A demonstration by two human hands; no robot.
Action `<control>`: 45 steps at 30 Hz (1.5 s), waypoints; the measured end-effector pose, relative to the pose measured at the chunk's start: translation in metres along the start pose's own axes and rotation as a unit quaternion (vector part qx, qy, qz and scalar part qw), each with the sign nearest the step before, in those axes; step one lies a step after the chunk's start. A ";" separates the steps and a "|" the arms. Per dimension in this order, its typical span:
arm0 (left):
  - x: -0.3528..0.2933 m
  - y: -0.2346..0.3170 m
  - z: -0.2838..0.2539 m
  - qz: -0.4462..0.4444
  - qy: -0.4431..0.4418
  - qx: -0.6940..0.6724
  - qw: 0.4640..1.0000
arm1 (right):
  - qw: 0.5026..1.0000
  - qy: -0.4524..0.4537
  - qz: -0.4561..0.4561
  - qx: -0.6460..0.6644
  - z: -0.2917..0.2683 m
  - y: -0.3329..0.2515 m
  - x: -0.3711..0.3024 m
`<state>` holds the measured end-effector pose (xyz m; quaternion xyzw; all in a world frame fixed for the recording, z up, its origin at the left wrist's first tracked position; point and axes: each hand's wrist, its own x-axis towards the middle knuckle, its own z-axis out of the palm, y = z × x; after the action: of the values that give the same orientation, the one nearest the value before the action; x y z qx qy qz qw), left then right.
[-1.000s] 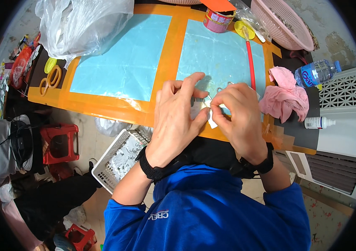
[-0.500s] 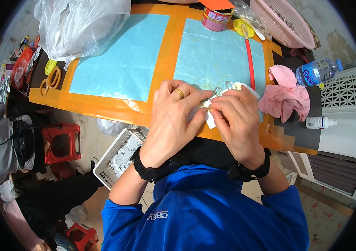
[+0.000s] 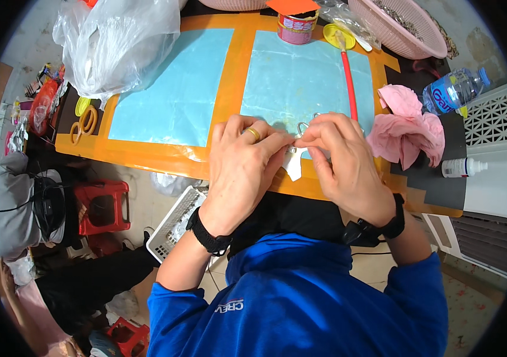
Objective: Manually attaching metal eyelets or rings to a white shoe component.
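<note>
Blue mat (image 3: 170,95) is lying open ahead of left hand (image 3: 238,163); bag (image 3: 116,53) is blocking far-left corner, brush (image 3: 348,83) and cloth (image 3: 405,134) crowding right hand (image 3: 345,157).

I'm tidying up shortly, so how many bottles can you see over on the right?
2: a clear blue-capped bottle at the upper right of the pink cloth, and a small white bottle at the cloth's lower right. Others may be hidden.

Looks like a small makeshift workshop: tape-edged table (image 3: 220,101), red-handled brush (image 3: 348,83), scissors (image 3: 82,125), pink basket (image 3: 429,47) of metal bits (image 3: 403,21), plastic stool (image 3: 100,189).
</note>
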<state>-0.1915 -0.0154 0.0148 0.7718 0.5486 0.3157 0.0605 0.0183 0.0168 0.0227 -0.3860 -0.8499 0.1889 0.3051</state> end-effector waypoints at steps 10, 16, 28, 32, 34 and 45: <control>0.002 0.004 0.004 -0.012 -0.003 0.007 1.000 | 0.995 -0.051 -0.081 0.002 -0.010 0.020 0.020; -0.004 -0.007 0.005 -0.051 -0.006 -0.077 0.996 | 0.993 -0.045 -0.106 -0.006 -0.008 0.022 0.024; -0.001 -0.007 -0.003 0.035 -0.034 -0.006 0.999 | 0.995 -0.025 -0.099 0.012 -0.008 0.023 0.019; -0.001 -0.003 0.001 0.052 -0.019 0.032 0.998 | 0.995 -0.024 -0.099 0.011 -0.007 0.026 0.020; -0.004 0.004 0.003 0.037 -0.021 0.055 0.998 | 0.994 -0.026 -0.102 0.007 -0.007 0.026 0.020; -0.031 -0.001 0.015 0.046 -0.004 0.013 0.999 | 0.982 -0.027 -0.182 -0.039 -0.006 0.021 0.019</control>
<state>-0.1903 -0.0388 -0.0113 0.7985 0.5161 0.3076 0.0383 0.0237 0.0453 0.0228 -0.2314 -0.9203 0.1076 0.2966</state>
